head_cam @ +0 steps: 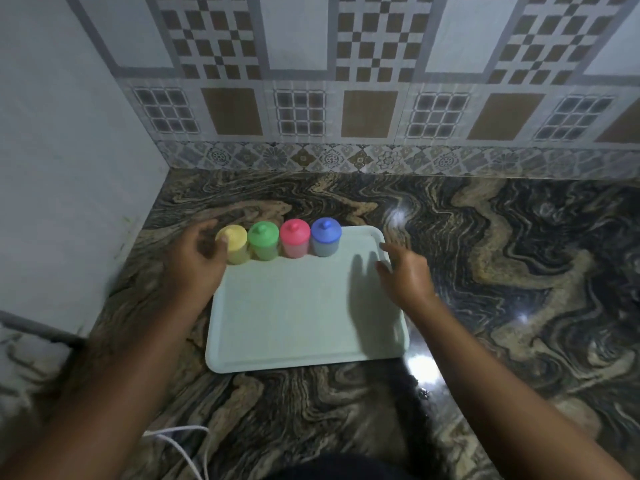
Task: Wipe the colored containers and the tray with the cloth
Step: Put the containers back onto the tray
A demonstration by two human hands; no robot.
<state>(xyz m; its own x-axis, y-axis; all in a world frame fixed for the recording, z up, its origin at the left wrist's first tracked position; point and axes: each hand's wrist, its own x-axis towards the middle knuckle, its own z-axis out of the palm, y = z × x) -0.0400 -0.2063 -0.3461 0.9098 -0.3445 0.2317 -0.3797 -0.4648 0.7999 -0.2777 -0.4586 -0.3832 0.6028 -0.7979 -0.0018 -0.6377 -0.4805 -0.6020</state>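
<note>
The pale tray [304,317] lay flat on the marbled countertop [502,271], its far edge short of the tiled back wall [346,98] and its left edge near the plain side wall [69,168]. Four lidded containers stood upright in a touching row along the tray's far edge: yellow container [237,247] at the left corner, then green container [264,241], red container [294,239] and blue container [326,237]. The far right corner beside the blue one was bare, as was the tray's whole near part. The left hand [199,258] curved beside the yellow container, thumb against its lid; blur hid whether it gripped. The right hand [405,271] hovered over the tray's right rim, fingers spread and slack, holding nothing. Wide counter lay open to the right; a white cable [183,441] lay near the front edge.
</note>
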